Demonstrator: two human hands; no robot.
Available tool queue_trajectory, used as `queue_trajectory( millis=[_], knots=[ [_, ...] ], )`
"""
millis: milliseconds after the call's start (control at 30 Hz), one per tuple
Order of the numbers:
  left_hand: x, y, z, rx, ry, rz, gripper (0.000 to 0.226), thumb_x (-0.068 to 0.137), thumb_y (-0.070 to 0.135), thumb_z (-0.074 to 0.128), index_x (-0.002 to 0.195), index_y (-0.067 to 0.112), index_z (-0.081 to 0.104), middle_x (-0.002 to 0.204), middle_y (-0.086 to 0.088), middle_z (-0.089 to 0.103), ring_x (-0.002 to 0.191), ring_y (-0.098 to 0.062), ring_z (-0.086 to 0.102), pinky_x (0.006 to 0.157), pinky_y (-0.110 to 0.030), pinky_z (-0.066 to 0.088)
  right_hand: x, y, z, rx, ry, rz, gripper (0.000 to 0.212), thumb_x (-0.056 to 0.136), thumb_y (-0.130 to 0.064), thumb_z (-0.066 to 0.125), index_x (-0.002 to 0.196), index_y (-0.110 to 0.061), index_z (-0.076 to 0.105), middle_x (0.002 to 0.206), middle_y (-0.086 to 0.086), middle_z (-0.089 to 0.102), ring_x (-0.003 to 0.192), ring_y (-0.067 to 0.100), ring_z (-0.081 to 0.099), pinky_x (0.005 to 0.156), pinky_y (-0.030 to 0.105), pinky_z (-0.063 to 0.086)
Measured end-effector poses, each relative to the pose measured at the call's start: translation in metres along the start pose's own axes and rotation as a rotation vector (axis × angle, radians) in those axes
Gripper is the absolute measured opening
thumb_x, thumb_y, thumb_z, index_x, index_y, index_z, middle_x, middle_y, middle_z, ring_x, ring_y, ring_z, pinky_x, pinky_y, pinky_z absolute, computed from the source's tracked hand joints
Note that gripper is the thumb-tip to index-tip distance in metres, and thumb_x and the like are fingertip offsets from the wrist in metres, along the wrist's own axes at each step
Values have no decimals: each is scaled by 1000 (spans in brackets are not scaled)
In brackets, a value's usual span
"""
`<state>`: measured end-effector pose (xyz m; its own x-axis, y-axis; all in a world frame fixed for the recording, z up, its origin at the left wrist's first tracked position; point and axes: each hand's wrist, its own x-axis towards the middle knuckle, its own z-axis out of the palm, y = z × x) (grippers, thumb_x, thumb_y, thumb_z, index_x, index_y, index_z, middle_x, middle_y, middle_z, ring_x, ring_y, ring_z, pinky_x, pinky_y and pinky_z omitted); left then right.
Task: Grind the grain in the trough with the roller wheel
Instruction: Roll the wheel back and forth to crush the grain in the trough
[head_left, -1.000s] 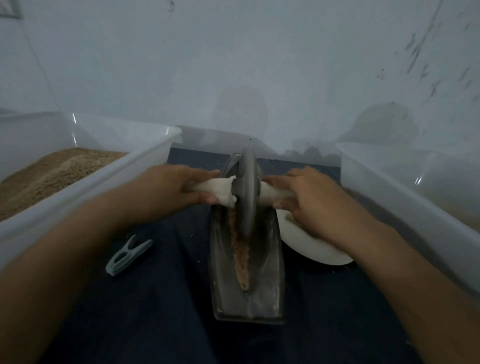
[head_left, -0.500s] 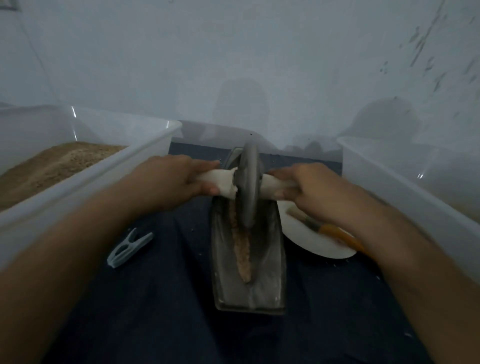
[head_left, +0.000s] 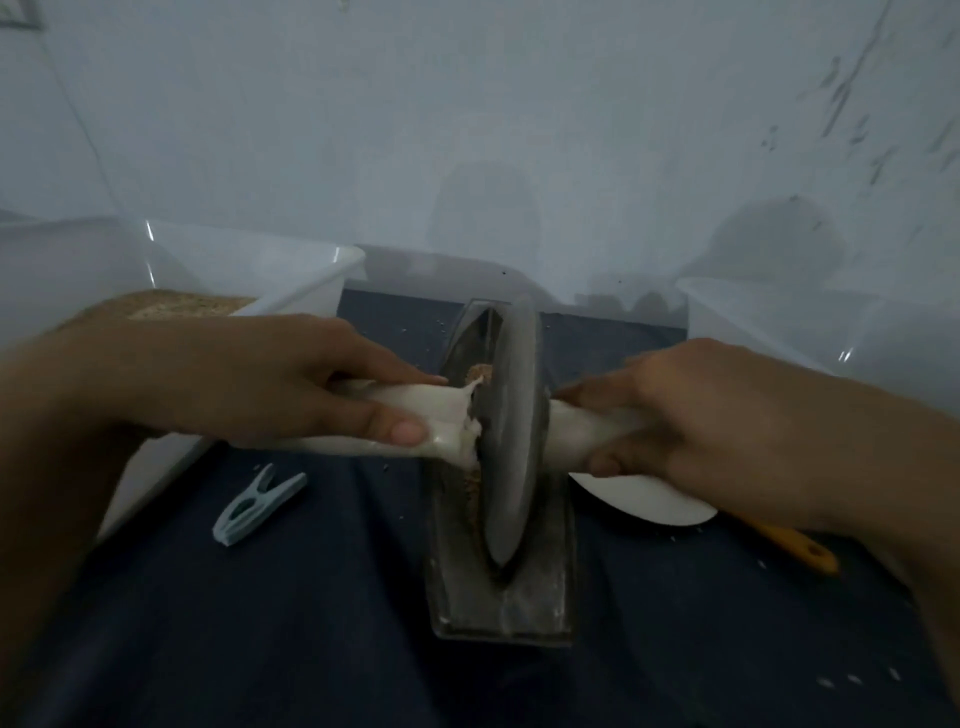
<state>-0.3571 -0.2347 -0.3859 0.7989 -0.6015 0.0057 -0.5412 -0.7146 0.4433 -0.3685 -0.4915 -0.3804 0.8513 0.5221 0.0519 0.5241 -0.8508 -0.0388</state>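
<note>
Grey metal wheel (head_left: 511, 441) stands upright in the narrow trough (head_left: 501, 587) on dark cloth (head_left: 311, 623), sitting toward its near half. Brown grain (head_left: 470, 493) shows beside the disc. Left hand (head_left: 270, 384) curls round the white-wrapped handle (head_left: 415, 421); right hand (head_left: 717, 421) grips the opposite end. Clothespin (head_left: 257, 504) lies left, white plate (head_left: 654, 499) right. A tub of grain (head_left: 322, 280) flanks the left, another tub (head_left: 769, 317) the right.

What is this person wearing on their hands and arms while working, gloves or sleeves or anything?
Nothing shows. The left hand and right hand are bare, without gloves, rings or a watch. Both forearms are uncovered to the picture's edge, so no sleeve is in view.
</note>
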Motion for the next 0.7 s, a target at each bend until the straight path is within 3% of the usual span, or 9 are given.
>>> queue_trajectory(
  millis=[133,200,267,333,400,500,567,633,700],
  knots=[
    [14,-7,8,39,36,-65,50,63,65,44,112,57,50,81,39,62,86,14,56,70,2,34,16,3,10,-32,34,18,48,92,-23,54,133,-45,42,117,-5,60,105,14,55,86,26,44],
    [28,-18,18,113,170,-140,54,73,62,45,125,49,46,104,30,59,98,4,55,77,-1,33,36,14,22,8,88,70,48,93,-19,53,136,-39,41,125,-1,57,112,16,52,83,22,39],
    [40,-30,29,300,362,-223,57,84,55,47,138,40,37,127,5,56,115,-15,51,94,-22,36,53,23,31,53,146,125,47,93,-20,53,137,-34,42,129,4,53,118,20,48,87,25,37],
    [48,-38,38,450,493,-225,59,88,52,45,143,36,30,125,-4,54,116,-22,50,94,-32,36,63,28,40,33,222,136,46,93,-20,53,137,-31,42,124,8,53,116,24,46,92,32,38],
    [52,-41,41,449,533,-197,60,89,51,44,144,34,29,120,-5,55,113,-23,50,92,-33,35,65,30,46,15,289,110,46,94,-18,51,137,-29,42,119,7,53,112,24,44,92,36,37],
    [47,-39,36,396,472,-172,60,86,53,47,142,38,32,120,-2,56,113,-19,51,92,-29,36,58,28,44,-30,275,77,47,94,-23,51,138,-32,40,117,4,53,111,21,42,88,31,35],
    [36,-29,27,273,350,-166,63,77,62,46,137,44,36,122,6,58,108,-5,53,87,-18,35,48,24,35,-56,208,51,48,93,-24,53,137,-38,39,116,2,54,112,19,45,84,28,34],
    [21,-13,16,197,202,-121,68,64,69,42,129,50,42,98,28,62,85,19,51,73,-1,33,32,17,22,-69,114,15,50,92,-20,54,134,-44,41,112,-3,58,107,16,51,83,26,40],
    [8,-3,7,161,114,-37,54,64,66,44,117,56,48,63,39,57,68,29,48,66,7,30,14,7,8,-37,26,-12,46,91,-26,55,130,-49,44,109,-11,61,99,9,55,82,25,44]
  ],
)
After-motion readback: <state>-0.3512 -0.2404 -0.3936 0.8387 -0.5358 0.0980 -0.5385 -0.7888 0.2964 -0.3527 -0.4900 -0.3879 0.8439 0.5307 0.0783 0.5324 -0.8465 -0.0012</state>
